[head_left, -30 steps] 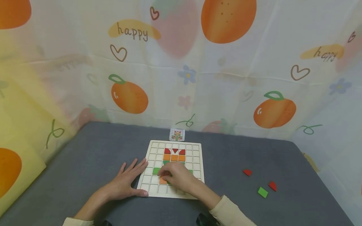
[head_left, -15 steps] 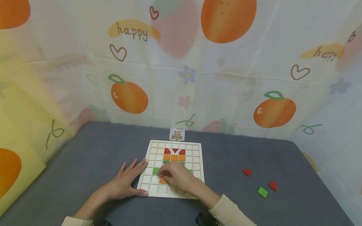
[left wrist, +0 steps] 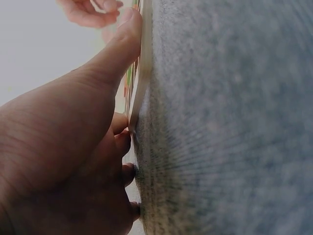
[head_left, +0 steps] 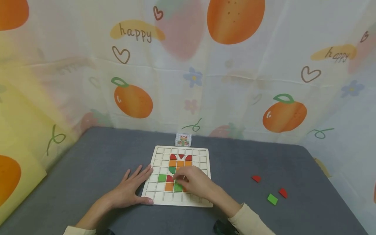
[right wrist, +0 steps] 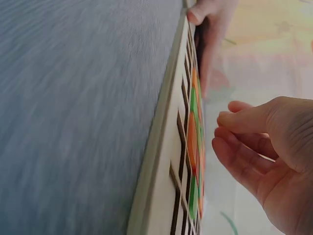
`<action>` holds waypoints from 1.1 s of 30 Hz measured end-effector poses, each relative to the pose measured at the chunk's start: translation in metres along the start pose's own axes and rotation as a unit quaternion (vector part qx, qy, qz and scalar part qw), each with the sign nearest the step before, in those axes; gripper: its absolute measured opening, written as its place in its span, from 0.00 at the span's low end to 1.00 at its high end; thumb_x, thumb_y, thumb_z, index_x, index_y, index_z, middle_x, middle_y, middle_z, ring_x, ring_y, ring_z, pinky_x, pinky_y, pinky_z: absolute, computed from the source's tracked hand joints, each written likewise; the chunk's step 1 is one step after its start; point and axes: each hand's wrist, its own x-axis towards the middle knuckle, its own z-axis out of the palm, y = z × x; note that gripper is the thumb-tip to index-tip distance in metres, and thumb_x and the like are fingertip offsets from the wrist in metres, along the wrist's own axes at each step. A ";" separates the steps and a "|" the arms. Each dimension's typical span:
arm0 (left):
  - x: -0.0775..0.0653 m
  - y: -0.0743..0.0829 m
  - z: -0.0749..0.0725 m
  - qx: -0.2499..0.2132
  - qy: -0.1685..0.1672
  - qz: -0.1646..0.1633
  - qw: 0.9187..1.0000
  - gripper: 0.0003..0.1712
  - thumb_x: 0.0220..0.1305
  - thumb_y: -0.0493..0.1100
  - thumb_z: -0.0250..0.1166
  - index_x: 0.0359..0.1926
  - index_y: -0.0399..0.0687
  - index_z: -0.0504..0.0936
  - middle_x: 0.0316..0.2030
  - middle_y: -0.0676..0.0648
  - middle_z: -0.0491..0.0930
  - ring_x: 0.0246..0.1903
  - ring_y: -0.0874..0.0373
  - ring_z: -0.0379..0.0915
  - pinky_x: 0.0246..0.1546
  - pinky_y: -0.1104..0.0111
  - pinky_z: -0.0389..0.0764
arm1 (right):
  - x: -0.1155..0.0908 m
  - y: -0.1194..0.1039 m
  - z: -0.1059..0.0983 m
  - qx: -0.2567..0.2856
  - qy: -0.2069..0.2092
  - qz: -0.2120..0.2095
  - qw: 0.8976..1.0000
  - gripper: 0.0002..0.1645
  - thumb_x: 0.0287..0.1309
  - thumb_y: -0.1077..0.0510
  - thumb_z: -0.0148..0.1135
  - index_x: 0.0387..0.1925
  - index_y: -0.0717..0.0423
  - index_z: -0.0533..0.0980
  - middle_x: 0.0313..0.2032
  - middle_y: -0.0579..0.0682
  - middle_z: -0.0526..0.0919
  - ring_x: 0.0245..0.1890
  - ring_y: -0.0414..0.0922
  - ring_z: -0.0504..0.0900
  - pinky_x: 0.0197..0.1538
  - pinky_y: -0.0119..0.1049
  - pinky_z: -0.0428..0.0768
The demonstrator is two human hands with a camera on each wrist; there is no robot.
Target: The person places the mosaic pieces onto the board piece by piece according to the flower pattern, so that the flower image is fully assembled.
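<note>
My left hand lies spread at the left side of the white gridded board, its thumb on the near left corner and fingertips along the left edge. Over the board's middle, my right hand hovers with loosely bent fingers; in the right wrist view the fingertips stand apart from the board and nothing shows between them. A red quarter-round tile sits in a cell left of that hand, above an orange tile and beside a green square tile. The hand hides some of the tiles.
On the grey table to the right lie a green square tile and two red tiles, one red piece farther off and another red piece. A small pattern card lies behind the board. A printed curtain hangs behind the table.
My right hand has lifted and moved right, uncovering the red quarter-round tile and the green quarter-round above it. The left hand has stayed put.
</note>
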 end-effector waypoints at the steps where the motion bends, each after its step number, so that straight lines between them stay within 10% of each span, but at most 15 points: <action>1: 0.000 0.000 0.000 -0.001 0.000 -0.001 1.000 0.65 0.45 0.70 0.72 0.76 0.45 0.55 0.76 0.41 0.50 0.74 0.33 0.36 0.64 0.33 0.31 | -0.003 0.003 -0.002 -0.004 0.001 0.000 1.000 0.08 0.60 0.64 0.66 0.41 0.53 0.85 0.37 0.43 0.87 0.36 0.32 0.80 0.42 0.25 0.78; 33: -0.001 -0.002 0.000 -0.009 -0.003 0.002 1.000 0.65 0.45 0.71 0.72 0.76 0.45 0.54 0.76 0.42 0.49 0.74 0.33 0.35 0.65 0.34 0.29 | -0.117 0.103 -0.099 -0.073 0.066 0.107 0.989 0.15 0.52 0.72 0.68 0.43 0.61 0.84 0.39 0.51 0.87 0.38 0.48 0.85 0.39 0.37 0.83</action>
